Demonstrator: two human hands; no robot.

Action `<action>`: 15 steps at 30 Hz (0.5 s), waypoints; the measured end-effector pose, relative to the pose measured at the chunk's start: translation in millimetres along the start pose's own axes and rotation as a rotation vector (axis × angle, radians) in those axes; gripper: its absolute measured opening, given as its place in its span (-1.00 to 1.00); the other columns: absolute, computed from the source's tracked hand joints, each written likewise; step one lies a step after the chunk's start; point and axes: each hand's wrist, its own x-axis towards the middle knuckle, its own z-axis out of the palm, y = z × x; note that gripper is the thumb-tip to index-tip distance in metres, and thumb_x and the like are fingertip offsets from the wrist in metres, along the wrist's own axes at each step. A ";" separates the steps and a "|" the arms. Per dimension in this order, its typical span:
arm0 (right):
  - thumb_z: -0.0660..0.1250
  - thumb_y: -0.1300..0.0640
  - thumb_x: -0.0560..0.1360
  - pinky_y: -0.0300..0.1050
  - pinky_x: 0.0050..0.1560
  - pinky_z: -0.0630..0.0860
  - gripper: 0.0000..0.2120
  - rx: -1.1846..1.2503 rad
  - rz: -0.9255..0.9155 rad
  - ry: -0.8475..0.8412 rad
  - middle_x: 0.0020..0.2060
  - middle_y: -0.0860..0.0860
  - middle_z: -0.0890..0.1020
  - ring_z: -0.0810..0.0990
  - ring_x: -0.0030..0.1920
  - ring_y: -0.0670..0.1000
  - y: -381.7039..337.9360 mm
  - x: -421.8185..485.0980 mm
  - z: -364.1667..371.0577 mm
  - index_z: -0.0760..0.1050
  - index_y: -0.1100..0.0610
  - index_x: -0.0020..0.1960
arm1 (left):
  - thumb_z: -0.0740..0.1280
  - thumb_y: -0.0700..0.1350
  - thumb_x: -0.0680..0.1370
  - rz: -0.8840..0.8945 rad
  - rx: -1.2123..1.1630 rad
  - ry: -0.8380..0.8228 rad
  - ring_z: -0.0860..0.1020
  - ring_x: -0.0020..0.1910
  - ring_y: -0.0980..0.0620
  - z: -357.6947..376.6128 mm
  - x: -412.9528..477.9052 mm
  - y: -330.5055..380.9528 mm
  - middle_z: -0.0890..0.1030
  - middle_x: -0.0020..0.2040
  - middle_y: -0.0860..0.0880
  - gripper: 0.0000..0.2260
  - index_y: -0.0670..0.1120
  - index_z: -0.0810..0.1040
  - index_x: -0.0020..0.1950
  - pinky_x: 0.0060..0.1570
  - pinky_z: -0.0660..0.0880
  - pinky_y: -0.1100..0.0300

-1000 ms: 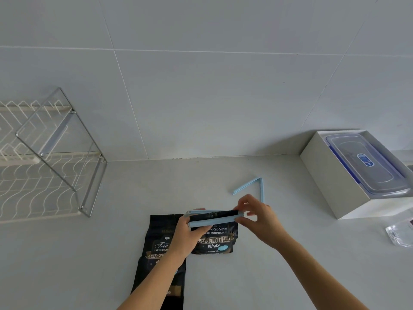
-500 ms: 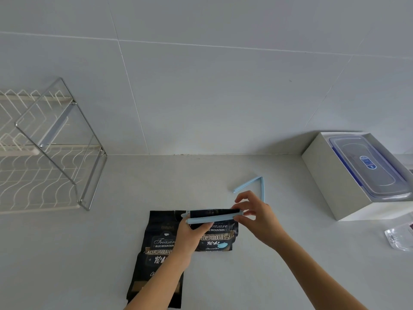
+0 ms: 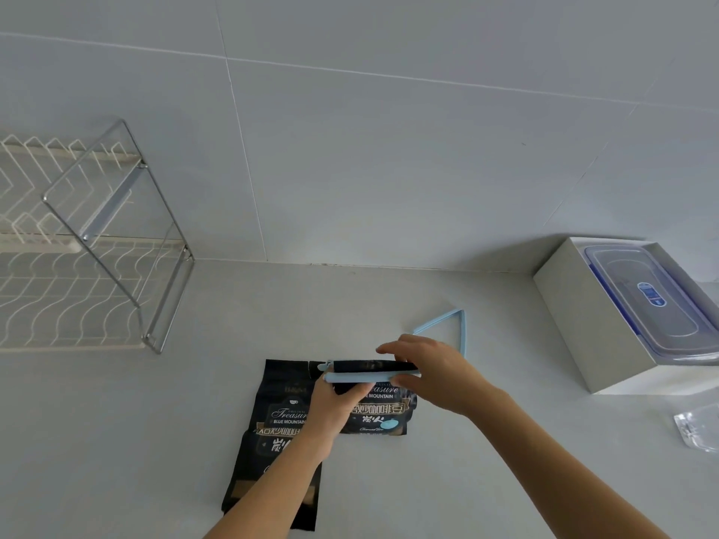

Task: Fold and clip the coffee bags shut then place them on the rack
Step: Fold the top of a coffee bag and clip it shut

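Two black coffee bags lie on the grey counter. The right bag [image 3: 375, 416] has its top folded over, and a light blue clip [image 3: 360, 377] runs across the fold. My left hand [image 3: 334, 406] holds that bag at the clip's left end. My right hand [image 3: 430, 373] pinches the clip's right end between thumb and fingers. The left bag [image 3: 278, 425] lies flat, partly under my left forearm. A second blue clip [image 3: 447, 324] lies spread in a V behind my right hand. The wire rack [image 3: 97, 266] stands at the left against the wall.
A white box [image 3: 576, 328] holding a clear lidded container [image 3: 653, 301] sits at the right by the wall. A crumpled clear plastic wrapper [image 3: 698, 431] lies at the right edge. Bare counter stretches between the bags and the rack.
My right hand has pressed down over the clip's right end, bringing the clip's two arms closer around the bag's fold. The camera view shifted slightly; the bags stayed in place.
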 end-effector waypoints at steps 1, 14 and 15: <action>0.33 -0.04 0.45 -0.16 -0.14 0.47 -0.66 -0.039 -0.026 -0.033 -0.05 -0.15 0.54 0.51 -0.09 -0.10 -4.5 3.7 0.6 0.43 -0.14 0.21 | 0.50 -0.14 0.36 0.000 0.046 0.008 0.65 -0.28 0.19 1.5 0.2 -0.2 0.68 -0.31 0.03 -0.83 -0.05 0.58 -0.11 -0.37 0.51 0.41; 0.18 -0.10 0.52 -0.12 -0.20 0.40 -0.71 -0.181 -0.148 -0.052 -0.04 -0.02 0.49 0.43 -0.01 -0.02 -55.4 33.0 29.6 0.48 0.08 0.07 | 0.15 -0.49 0.45 0.023 0.310 0.110 0.31 -0.67 0.24 6.8 4.2 5.1 0.31 -0.52 0.04 -0.63 -0.08 0.29 -0.40 -0.63 0.22 0.47; 0.19 -0.07 0.53 -0.12 -0.20 0.41 -0.74 -0.173 -0.139 -0.031 -0.03 -0.01 0.50 0.43 0.00 -0.01 -56.4 33.0 31.1 0.48 0.08 0.06 | 0.14 -0.50 0.46 0.006 0.262 0.141 0.31 -0.64 0.23 7.1 3.6 5.1 0.31 -0.52 0.04 -0.64 -0.09 0.31 -0.38 -0.62 0.22 0.47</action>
